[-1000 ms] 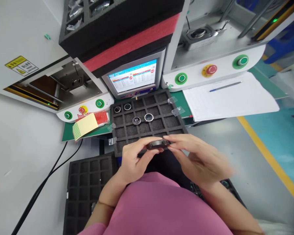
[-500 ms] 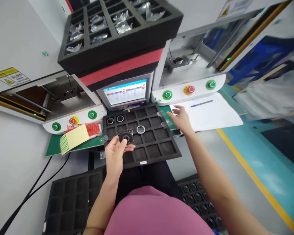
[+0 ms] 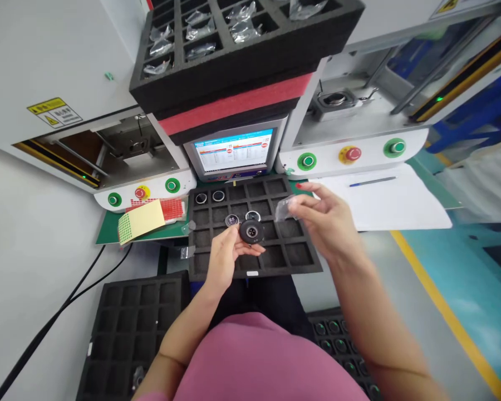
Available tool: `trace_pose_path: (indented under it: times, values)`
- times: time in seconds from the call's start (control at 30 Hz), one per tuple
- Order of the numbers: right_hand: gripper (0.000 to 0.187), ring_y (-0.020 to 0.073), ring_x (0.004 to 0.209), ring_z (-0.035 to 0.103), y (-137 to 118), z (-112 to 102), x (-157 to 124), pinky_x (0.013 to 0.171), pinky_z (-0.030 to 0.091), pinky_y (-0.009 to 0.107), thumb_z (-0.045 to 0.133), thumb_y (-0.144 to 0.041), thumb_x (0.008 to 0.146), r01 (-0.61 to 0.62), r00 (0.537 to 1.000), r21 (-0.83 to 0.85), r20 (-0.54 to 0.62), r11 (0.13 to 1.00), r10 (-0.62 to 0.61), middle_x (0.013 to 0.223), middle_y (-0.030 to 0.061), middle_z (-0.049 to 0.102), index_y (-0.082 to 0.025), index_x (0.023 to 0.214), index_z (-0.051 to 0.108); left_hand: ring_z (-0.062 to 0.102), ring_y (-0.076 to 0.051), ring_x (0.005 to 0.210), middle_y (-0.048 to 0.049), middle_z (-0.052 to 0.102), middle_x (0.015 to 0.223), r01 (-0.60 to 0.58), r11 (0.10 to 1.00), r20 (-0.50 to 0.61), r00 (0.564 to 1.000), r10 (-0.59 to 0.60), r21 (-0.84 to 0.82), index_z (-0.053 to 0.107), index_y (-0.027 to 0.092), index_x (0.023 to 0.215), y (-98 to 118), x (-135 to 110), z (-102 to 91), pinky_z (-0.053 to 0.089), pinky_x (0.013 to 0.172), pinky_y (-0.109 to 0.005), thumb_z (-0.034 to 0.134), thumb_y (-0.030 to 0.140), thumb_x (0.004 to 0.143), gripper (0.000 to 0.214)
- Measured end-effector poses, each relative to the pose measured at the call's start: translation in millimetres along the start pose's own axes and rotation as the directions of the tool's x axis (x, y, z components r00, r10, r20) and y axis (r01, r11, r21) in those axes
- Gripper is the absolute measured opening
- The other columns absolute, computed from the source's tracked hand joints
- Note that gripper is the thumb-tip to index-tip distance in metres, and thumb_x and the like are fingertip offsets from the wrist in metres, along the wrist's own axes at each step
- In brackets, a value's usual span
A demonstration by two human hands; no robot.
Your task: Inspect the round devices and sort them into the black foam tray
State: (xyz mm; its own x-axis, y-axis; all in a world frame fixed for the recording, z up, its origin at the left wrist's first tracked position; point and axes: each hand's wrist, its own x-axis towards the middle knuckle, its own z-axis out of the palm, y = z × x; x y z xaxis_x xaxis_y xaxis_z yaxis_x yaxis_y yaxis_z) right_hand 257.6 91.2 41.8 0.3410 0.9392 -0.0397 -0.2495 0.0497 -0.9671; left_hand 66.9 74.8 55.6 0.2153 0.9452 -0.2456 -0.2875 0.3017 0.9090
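My left hand (image 3: 223, 256) grips a round black watch body (image 3: 251, 231) by its edge, with the sensor side turned up. It is held over the black foam tray (image 3: 290, 269). Just beyond it lie two round watches, one with a lit display (image 3: 231, 220) and one with a silver rim (image 3: 253, 215). Two more round dark-faced watches (image 3: 218, 196) sit in the tray's back left pockets. Over the tray's right side, my right hand (image 3: 332, 223) pinches a piece of clear plastic film (image 3: 283, 210) between thumb and finger.
A monitor (image 3: 234, 151) stands behind the tray, under stacked foam trays (image 3: 242, 64) with clear bags. Presses with buttons flank it. White paper with a pen (image 3: 373, 181) lies right; a yellow sheet (image 3: 144, 221) lies left. More foam trays (image 3: 136, 317) are below.
My right hand has closed on the clear film at the tray's right edge and lifted it. My left hand has brought the watch body to the right over the tray. The camera view has shifted.
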Motion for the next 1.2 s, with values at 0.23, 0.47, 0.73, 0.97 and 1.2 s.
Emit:
trace_pose_path:
  times: [0.23, 0.47, 0.73, 0.97, 1.2]
  values:
    - [0.051, 0.0108, 0.059, 0.06, -5.1, 37.5, -44.5, 0.064, 0.05, 0.024, 0.086, -0.025, 0.059, -0.092, 0.996, 0.174, 0.022, 0.98, 0.089, 0.062, -0.0085, 0.065, -0.023, 0.095, 0.051, 0.074, -0.022, 0.065, -0.0102, 0.076, 0.077, -0.137, 0.99, 0.009, 0.99, 0.137, -0.011, 0.071, 0.01, 0.096, -8.2, -3.4, 8.1, 0.061, 0.061, -0.029, 0.066, 0.064, 0.084, 0.055]
    - [0.05, 0.0144, 0.05, 0.059, -5.9, 48.1, -46.0, 0.053, 0.048, 0.026, 0.082, -0.035, 0.062, -0.09, 0.994, 0.095, 0.066, 0.991, 0.084, 0.061, -0.0058, 0.067, -0.024, 0.096, 0.046, 0.075, -0.024, 0.068, -0.0112, 0.078, 0.086, -0.167, 0.968, -0.011, 0.985, 0.172, 0.185, 0.07, 0.012, 0.099, -1.6, -2.7, 5.8, 0.064, 0.067, -0.033, 0.078, 0.054, 0.075, 0.049]
    - [0.041, 0.017, 0.061, 0.059, 6.7, 36.0, -43.9, 0.061, 0.05, 0.031, 0.081, -0.036, 0.061, 0.169, 0.942, -0.103, -0.275, 0.98, -0.191, 0.074, -0.0007, 0.068, -0.026, 0.091, 0.055, 0.073, -0.024, 0.058, -0.0066, 0.074, 0.067, -0.174, 0.939, -0.09, 0.974, 0.209, 0.295, 0.069, 0.016, 0.089, 2.5, 5.1, 10.7, 0.064, 0.062, -0.032, 0.079, 0.054, 0.07, 0.044]
    - [0.05, 0.0221, 0.082, 0.068, 33.0, -28.1, -52.2, 0.076, 0.056, 0.034, 0.081, -0.046, 0.066, 0.137, 0.883, -0.077, -0.442, 0.988, -0.157, 0.087, 0.0038, 0.069, -0.025, 0.102, 0.052, 0.073, -0.019, 0.064, -0.0026, 0.075, 0.074, -0.506, 0.756, -0.053, 0.816, 0.575, 0.416, 0.069, 0.021, 0.087, 111.9, 28.5, 2.4, 0.061, 0.063, -0.026, 0.079, 0.039, 0.075, 0.024]
    - [0.054, 0.0223, 0.085, 0.069, 57.6, -38.0, -64.7, 0.072, 0.058, 0.028, 0.079, -0.056, 0.067, 0.057, 0.86, 0.0, -0.507, 0.998, -0.049, 0.088, 0.0038, 0.071, -0.025, 0.104, 0.055, 0.07, -0.012, 0.067, -0.0098, 0.071, 0.091, -0.576, 0.503, 0.089, 0.71, 0.698, 0.645, 0.06, 0.012, 0.08, 254.9, 171.9, 88.7, 0.058, 0.076, -0.028, 0.058, 0.015, 0.092, 0.012]
